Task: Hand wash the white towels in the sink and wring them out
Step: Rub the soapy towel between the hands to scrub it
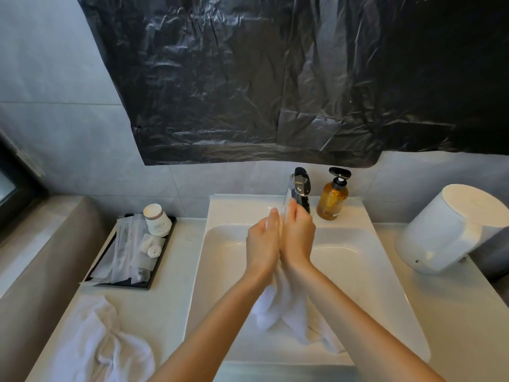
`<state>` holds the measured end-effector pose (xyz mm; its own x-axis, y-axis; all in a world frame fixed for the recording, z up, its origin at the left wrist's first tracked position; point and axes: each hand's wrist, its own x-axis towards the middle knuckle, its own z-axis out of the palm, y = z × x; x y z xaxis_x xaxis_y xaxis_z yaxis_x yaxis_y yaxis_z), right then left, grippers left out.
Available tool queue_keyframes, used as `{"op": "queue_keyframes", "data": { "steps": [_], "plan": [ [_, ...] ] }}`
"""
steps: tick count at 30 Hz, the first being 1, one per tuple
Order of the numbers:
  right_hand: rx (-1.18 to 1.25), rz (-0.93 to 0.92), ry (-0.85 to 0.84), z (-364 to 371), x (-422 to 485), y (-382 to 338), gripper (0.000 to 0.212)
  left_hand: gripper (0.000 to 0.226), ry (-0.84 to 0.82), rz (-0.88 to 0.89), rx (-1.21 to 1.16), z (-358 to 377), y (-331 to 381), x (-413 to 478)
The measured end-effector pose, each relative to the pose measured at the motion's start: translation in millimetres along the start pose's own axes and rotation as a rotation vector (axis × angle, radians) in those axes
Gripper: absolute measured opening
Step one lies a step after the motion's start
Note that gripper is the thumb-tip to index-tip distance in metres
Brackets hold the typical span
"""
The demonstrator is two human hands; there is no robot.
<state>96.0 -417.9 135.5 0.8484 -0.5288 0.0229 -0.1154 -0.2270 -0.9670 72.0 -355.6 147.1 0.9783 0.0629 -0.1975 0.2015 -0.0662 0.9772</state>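
Over the white sink (pixel 366 274), my left hand (pixel 262 244) and my right hand (pixel 298 238) press palm to palm with a white towel (pixel 286 307) squeezed between them. A bit of the towel pokes out above my fingertips near the faucet (pixel 301 188). The rest hangs below my wrists into the basin in loose folds. A second white towel (pixel 93 343) lies crumpled on the counter to the left of the sink.
An amber pump bottle (pixel 332 198) stands right of the faucet. At the left a black tray (pixel 154 274) holds paper cups (pixel 157 219) and sealed packets. A white dispenser (pixel 449 230) sits at the right. Black plastic sheeting (pixel 275 78) covers the wall above.
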Motion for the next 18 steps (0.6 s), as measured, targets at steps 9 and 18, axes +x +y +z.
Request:
{"op": "queue_keyframes", "data": {
  "steps": [9,18],
  "plan": [
    [0.044,-0.001,0.002,-5,2,-10,0.041,0.048,-0.031,0.064,-0.081,2,3,-8],
    [0.089,-0.03,0.015,-4,-1,-18,0.042,0.045,0.039,0.089,-0.06,2,5,-10]
  ]
}}
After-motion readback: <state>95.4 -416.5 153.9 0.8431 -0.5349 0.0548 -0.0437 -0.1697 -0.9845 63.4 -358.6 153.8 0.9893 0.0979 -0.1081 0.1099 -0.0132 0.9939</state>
